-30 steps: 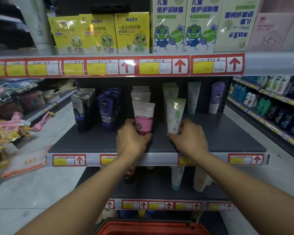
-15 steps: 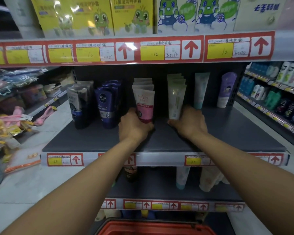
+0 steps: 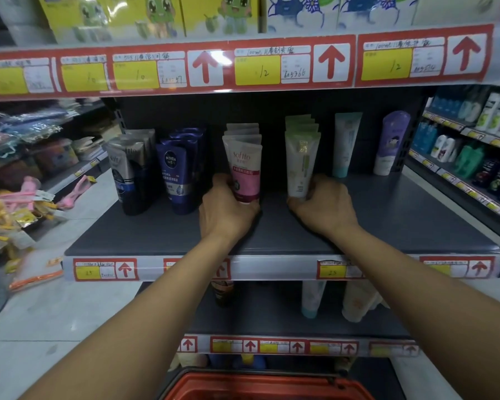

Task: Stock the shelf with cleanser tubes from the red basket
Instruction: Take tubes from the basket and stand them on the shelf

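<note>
A: So, on the dark grey metal shelf (image 3: 162, 235), what do we hold?
B: Our left hand (image 3: 225, 209) grips the white-and-pink Softto cleanser tube (image 3: 244, 171), standing upright before its row.
A: And rightward?
B: Our right hand (image 3: 324, 209) clasps the white-and-green tube (image 3: 300, 166), also upright. The red plastic basket (image 3: 266, 385) sits below.

Glossy plastic pink tube (image 3: 245, 171) and green tube (image 3: 300, 166) stand on a matt dark shelf (image 3: 416, 220).
</note>
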Available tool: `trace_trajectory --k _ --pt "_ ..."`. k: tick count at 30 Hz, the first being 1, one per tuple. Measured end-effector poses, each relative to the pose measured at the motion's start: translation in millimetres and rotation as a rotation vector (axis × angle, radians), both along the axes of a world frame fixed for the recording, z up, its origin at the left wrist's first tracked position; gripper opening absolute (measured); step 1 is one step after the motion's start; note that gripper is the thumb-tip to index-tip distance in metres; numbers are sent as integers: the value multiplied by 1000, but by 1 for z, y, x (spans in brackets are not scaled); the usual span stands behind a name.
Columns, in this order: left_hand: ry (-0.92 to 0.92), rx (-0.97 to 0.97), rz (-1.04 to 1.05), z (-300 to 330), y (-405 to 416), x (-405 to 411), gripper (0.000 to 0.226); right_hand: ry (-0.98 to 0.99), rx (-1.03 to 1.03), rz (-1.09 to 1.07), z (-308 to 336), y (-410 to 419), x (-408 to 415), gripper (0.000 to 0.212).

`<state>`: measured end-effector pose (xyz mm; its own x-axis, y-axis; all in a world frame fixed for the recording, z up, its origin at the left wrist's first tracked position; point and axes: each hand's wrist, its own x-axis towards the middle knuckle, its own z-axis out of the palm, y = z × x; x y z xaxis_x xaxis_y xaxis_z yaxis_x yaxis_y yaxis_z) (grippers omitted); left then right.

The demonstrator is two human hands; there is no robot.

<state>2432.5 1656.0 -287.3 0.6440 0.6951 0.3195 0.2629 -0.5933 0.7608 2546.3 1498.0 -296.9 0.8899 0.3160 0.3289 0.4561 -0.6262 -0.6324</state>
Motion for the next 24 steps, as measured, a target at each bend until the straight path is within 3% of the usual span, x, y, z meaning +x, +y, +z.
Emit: trace_trajectory --k 4,11,24 --pt "-14 11 3 -1 0 1 60 -23 0 -11 0 1 1 46" --pt "-27 11 13 -4 3 3 60 -52 -14 -15 -5 2 6 38" --pt "-42 15 20 -9 7 7 59 -40 -18 -27 -4 1 7 57"
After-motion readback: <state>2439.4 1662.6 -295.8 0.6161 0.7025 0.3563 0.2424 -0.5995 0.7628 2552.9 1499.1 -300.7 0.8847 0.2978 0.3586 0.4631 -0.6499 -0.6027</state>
